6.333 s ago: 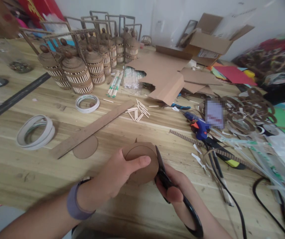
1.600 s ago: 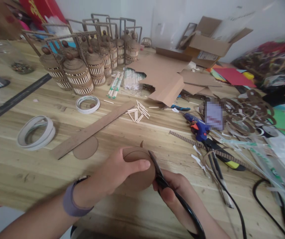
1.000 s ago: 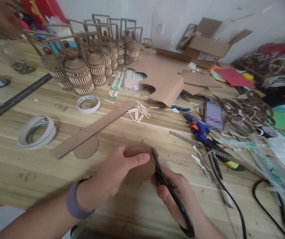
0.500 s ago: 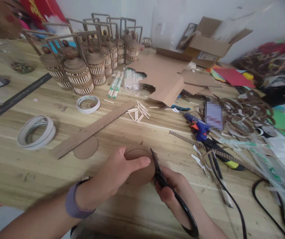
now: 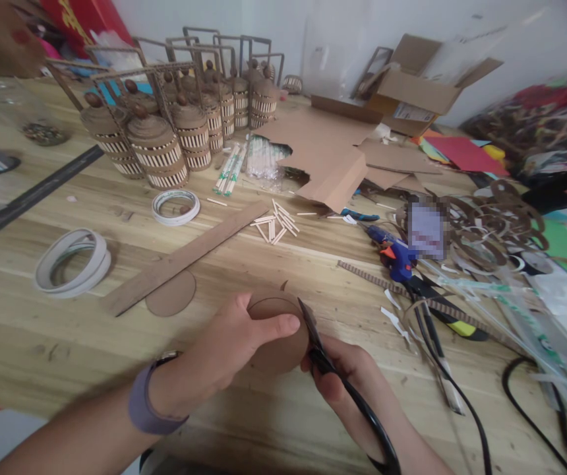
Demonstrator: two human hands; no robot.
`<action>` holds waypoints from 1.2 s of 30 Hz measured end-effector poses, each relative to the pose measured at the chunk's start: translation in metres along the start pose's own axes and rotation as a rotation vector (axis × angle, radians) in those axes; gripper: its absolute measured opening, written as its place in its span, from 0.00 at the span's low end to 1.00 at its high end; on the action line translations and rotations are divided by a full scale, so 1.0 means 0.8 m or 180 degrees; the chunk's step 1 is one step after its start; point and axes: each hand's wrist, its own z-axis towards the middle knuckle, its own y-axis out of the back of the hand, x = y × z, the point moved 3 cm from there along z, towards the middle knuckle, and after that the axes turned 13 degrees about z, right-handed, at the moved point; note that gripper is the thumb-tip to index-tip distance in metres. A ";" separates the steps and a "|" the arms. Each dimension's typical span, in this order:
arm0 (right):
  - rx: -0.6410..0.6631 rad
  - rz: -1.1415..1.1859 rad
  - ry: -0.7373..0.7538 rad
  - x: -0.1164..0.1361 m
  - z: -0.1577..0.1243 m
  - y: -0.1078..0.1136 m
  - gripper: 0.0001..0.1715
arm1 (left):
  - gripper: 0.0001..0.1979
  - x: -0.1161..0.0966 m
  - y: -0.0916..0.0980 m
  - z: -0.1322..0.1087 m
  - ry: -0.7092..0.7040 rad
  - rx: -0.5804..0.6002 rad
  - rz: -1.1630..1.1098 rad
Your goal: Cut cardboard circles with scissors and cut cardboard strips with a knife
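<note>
Cardboard disc [image 5: 277, 353] is hovering just above the wooden table [image 5: 41, 343], at 6 o'clock in the view and near the table's front edge, with a pencilled circle showing on its upper face. Starting from the left, the left hand [image 5: 221, 353] is coming in from 8 o'clock and pinching the disc's 9 o'clock side. Its thumb is lying flat across the top and pointing toward 3 o'clock, and the other fingers are curling underneath, out of sight. Moving right, the disc's free edge is facing 3 o'clock, and the scissors [image 5: 319, 356] are meeting it there. Their long axis is running from 5 o'clock up to 11 o'clock, with the tips lying over the rim near 1 o'clock. The blades are looking nearly together, though how far they are parted is too fine to tell. Furthest right, the right hand [image 5: 350, 382] is entering from 5 o'clock, clenching around the black handles just beside the disc. A second loose disc [image 5: 171, 293] is lying at 10 o'clock from the held one, touching the end of a long cardboard strip [image 5: 184, 257].
</note>
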 end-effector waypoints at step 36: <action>-0.0036 -0.0044 -0.0273 0.013 -0.001 -0.003 0.44 | 0.21 -0.003 0.005 0.006 -0.0204 0.0115 -0.0196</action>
